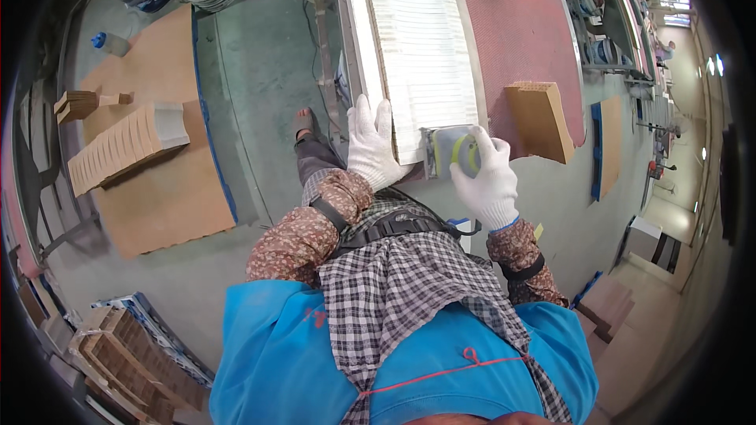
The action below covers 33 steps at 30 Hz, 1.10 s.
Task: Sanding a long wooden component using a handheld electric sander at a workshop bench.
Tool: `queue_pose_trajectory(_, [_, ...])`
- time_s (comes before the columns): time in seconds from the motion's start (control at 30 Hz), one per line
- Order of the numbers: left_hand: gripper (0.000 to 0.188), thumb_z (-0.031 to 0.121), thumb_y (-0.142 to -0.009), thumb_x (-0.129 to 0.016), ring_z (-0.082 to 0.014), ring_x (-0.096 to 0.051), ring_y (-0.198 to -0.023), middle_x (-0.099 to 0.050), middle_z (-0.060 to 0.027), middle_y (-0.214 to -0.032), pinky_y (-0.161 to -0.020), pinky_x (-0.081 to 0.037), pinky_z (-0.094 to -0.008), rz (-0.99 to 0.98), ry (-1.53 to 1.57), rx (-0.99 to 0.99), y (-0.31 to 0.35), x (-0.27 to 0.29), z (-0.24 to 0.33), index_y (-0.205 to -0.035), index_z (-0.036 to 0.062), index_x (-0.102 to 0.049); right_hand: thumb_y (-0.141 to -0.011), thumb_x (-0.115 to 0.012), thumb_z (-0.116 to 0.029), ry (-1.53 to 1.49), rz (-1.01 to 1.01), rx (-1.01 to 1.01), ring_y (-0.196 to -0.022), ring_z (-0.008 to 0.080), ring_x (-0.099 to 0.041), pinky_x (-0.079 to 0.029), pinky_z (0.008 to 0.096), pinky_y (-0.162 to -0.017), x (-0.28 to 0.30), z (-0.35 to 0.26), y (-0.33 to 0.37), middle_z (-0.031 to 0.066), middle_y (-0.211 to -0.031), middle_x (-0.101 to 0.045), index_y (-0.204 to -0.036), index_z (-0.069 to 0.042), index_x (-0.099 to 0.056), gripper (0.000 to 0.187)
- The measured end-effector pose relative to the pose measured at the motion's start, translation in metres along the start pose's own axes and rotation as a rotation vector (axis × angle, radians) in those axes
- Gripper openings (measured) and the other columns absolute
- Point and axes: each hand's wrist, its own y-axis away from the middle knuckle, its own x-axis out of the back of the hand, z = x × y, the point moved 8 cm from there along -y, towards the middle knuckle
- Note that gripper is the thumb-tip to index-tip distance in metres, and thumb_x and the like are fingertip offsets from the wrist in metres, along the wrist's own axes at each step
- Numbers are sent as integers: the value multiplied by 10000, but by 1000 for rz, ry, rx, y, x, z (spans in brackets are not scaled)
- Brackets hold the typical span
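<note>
Gloved left hand (370, 148) resting open at the white slatted stack's (429, 47) edge, gloved right hand (490, 179) gripping a grey-and-green handheld tool (450, 142)

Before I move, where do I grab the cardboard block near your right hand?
Probably grip the block by its left and right sides, from above: it sits chunky on the red table, and both sides look free. The right hand, nearest, is on the tool.

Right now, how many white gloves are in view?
2: one glove on the left hand, by the ribbed white piece; one on the right hand, holding the grey-green object. Others may be hidden.
</note>
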Motion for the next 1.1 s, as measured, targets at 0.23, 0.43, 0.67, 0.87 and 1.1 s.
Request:
queue_pose_trajectory(0.23, [1183,549,-777,-828,-612,-206,-1519,-278,-374,-1583,-1229,-220,-748,21,51,28,2,2,-2,-1610,-58,-249,-846,-841,-255,81,47,55,-1046,392,-744,-640,448,-873,2,3,1,238,-1392,-545,-1495,-184,-558,712])
queue_pose_trajectory(0.43, [1130,569,-812,-798,-623,-246,-1486,-351,-329,-1562,-1206,-261,-755,69,166,101,2,7,-7,-1605,-53,-287,-839,-836,-233,77,-3,161,-983,430,-751,-642,468,-811,3,-7,12,278,-1381,-547,-1452,-229,-576,666])
queue_pose_trajectory(0.67, [1227,608,-755,-847,-630,-240,-1493,-286,-423,-1557,-1223,-253,-738,35,73,84,2,2,-5,-1607,-58,-269,-834,-831,-200,215,120,126,-901,435,-754,-644,488,-758,17,12,-6,289,-1364,-548,-1462,-213,-578,677])
queue_pose_trajectory(0.87, [1217,604,-761,-843,-624,-242,-1498,-269,-423,-1555,-1213,-247,-759,46,120,77,4,1,-8,-1598,-64,-263,-831,-835,-204,126,45,223,-950,436,-748,-639,485,-798,4,-12,11,288,-1372,-541,-1461,-236,-582,680])
queue_pose_trajectory(1.1, [1214,569,-751,-845,-632,-244,-1490,-249,-436,-1561,-1208,-252,-760,26,1,30,5,-9,-7,-1606,-60,-255,-856,-825,-224,131,87,123,-961,445,-746,-643,479,-806,10,0,-2,286,-1384,-533,-1478,-229,-568,673])
